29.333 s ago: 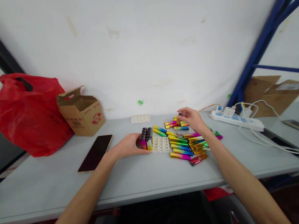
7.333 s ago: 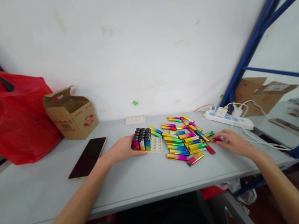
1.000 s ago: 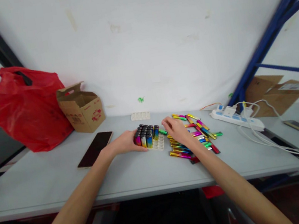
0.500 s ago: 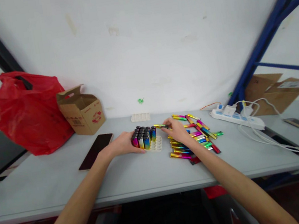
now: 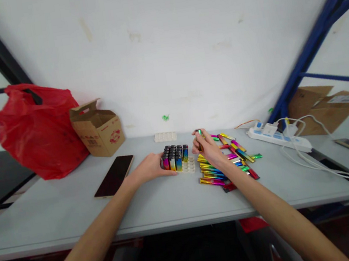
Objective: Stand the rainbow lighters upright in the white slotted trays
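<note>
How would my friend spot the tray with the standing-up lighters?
Start at the gray table and find the person's left hand. Just right of it, upright lighters with black tops stand in a white tray, its round cups showing. Unlike the similar tray near the wall, this one carries lighters.

Red bag (image 5: pixel 40 132) beside an open cardboard box (image 5: pixel 99 138), dark phone (image 5: pixel 113 176), white power strip (image 5: pixel 278 138)
</note>
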